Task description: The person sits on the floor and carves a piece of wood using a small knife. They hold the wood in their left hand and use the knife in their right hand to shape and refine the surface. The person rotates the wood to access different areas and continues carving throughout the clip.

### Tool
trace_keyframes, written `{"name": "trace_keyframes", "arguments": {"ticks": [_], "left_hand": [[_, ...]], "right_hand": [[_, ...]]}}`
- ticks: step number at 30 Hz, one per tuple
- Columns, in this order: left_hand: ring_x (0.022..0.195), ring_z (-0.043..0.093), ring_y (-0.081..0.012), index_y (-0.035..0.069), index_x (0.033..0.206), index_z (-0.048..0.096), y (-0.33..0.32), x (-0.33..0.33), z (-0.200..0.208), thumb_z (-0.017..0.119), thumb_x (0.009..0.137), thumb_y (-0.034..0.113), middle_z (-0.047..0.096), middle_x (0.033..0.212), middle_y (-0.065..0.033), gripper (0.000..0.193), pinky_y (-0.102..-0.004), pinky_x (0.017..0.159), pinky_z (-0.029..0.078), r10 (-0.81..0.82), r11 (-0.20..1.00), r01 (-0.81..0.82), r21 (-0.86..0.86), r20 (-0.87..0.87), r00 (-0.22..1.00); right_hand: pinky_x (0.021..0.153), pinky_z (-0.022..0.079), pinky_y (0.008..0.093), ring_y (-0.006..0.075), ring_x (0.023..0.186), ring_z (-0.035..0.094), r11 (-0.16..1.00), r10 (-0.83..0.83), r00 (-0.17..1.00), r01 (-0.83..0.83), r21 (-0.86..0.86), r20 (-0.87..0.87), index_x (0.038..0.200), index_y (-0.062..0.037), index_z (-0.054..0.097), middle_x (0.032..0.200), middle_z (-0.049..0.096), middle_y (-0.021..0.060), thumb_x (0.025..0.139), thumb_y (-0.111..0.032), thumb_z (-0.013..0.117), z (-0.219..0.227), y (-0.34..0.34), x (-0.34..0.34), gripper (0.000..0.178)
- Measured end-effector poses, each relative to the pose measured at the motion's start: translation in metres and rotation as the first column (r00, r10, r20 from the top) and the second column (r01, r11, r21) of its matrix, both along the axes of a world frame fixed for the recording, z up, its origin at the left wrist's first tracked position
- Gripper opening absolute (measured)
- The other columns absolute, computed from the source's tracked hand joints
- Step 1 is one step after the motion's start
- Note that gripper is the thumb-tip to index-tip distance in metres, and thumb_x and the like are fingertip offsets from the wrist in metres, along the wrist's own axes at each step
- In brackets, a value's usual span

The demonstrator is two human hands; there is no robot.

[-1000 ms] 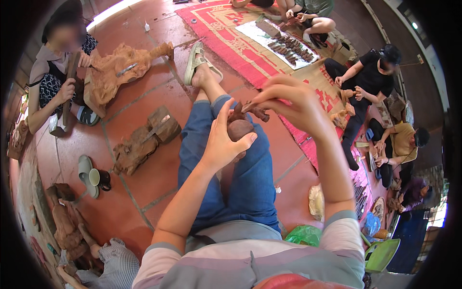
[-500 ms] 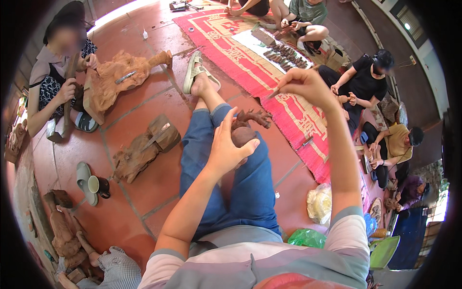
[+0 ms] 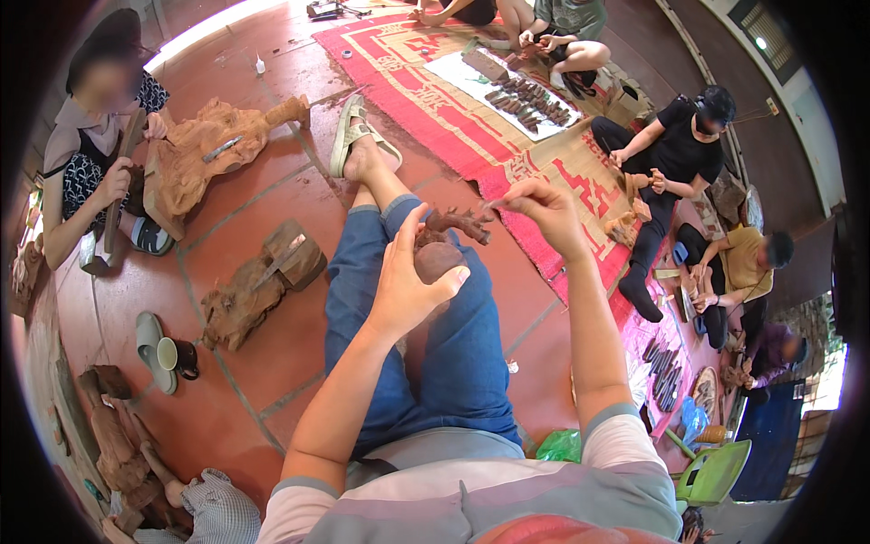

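Observation:
My left hand is wrapped round a dark reddish-brown wood carving above my thighs. The carving has a rounded body, and a knobbly, branch-like part sticks out to the right. Off the tip of that part, my right hand is raised with thumb and fingers pinched together. A small thin dark bit shows at those fingertips, too small to name. My left palm hides part of the carving. Blue jeans cover my outstretched legs below it.
Left on the tiles are a carved wood block, a mug and a grey slipper. A person there works beside a large carving. A red mat lies ahead; several people work along the right.
My right hand has come down and left, closer to the branch-like part. My left hand keeps its hold on the carving. The whole view has shifted slightly.

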State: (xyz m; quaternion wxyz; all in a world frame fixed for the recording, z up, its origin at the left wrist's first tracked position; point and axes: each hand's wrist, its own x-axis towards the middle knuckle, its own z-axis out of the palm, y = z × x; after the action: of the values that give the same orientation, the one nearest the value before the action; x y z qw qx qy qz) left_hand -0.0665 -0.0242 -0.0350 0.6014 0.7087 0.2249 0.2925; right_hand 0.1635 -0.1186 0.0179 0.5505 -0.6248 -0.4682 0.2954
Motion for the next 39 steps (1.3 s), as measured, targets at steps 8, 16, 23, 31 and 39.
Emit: {"name": "trace_keyframes", "arguments": {"ticks": [8, 16, 23, 31, 39], "left_hand": [[0.124, 0.041, -0.0276, 0.009, 0.145, 0.029, 0.000, -0.001, -0.001, 0.073, 0.071, 0.027, 0.041, 0.130, -0.0224, 0.088, -0.0368, 0.104, 0.032, 0.001, 1.000, -0.001, -0.008, 0.032, 0.999], [0.126, 0.039, -0.0268, 0.008, 0.144, 0.029, 0.000, 0.001, -0.006, 0.073, 0.072, 0.027, 0.039, 0.133, -0.0226, 0.087, -0.0356, 0.104, 0.031, -0.015, 1.000, 0.015, -0.012, 0.044, 0.999], [0.123, 0.041, -0.0306, 0.009, 0.142, 0.033, -0.001, 0.002, -0.014, 0.076, 0.067, 0.025, 0.043, 0.129, -0.0201, 0.088, -0.0409, 0.104, 0.033, 0.034, 0.999, -0.032, -0.025, 0.086, 0.996], [0.123, 0.043, -0.0301, 0.004, 0.140, 0.035, 0.003, 0.002, -0.007, 0.075, 0.070, 0.024, 0.045, 0.128, -0.0225, 0.083, -0.0396, 0.104, 0.034, 0.043, 0.998, -0.035, -0.060, 0.139, 0.989], [0.122, 0.044, -0.0270, 0.002, 0.140, 0.036, 0.001, 0.002, 0.000, 0.074, 0.071, 0.026, 0.047, 0.126, -0.0197, 0.082, -0.0376, 0.104, 0.034, -0.021, 0.987, 0.053, -0.149, 0.210, 0.977]], "right_hand": [[0.077, 0.051, 0.0237, 0.0102, 0.083, 0.063, 0.986, -0.054, 0.993, 0.070, 0.152, -0.106, 0.086, -0.0021, 0.063, 0.086, 0.066, 0.0029, 0.082, 0.005, 0.066, -0.027, -0.001, 0.002, 0.009], [0.075, 0.049, 0.0224, 0.0087, 0.083, 0.062, 0.978, -0.195, 0.963, 0.205, -0.035, 0.185, 0.095, 0.0004, 0.067, 0.089, 0.067, 0.0035, 0.084, 0.003, 0.065, -0.008, -0.009, -0.012, 0.012], [0.069, 0.049, 0.0228, 0.0123, 0.078, 0.063, 0.922, -0.354, 0.792, 0.206, 0.327, 0.498, 0.089, -0.0042, 0.071, 0.085, 0.067, 0.0046, 0.076, 0.006, 0.069, -0.008, -0.018, -0.054, 0.017], [0.062, 0.047, 0.0258, 0.0141, 0.074, 0.061, 0.835, -0.509, 0.738, 0.296, 0.465, 0.443, 0.087, -0.0036, 0.071, 0.080, 0.065, 0.0049, 0.076, 0.008, 0.067, -0.011, -0.019, -0.074, 0.016], [0.058, 0.047, 0.0283, 0.0175, 0.065, 0.059, 0.865, -0.467, 0.701, 0.237, 0.441, 0.539, 0.095, -0.0074, 0.071, 0.074, 0.059, 0.0065, 0.076, 0.006, 0.067, 0.011, -0.016, -0.093, 0.024]]}}
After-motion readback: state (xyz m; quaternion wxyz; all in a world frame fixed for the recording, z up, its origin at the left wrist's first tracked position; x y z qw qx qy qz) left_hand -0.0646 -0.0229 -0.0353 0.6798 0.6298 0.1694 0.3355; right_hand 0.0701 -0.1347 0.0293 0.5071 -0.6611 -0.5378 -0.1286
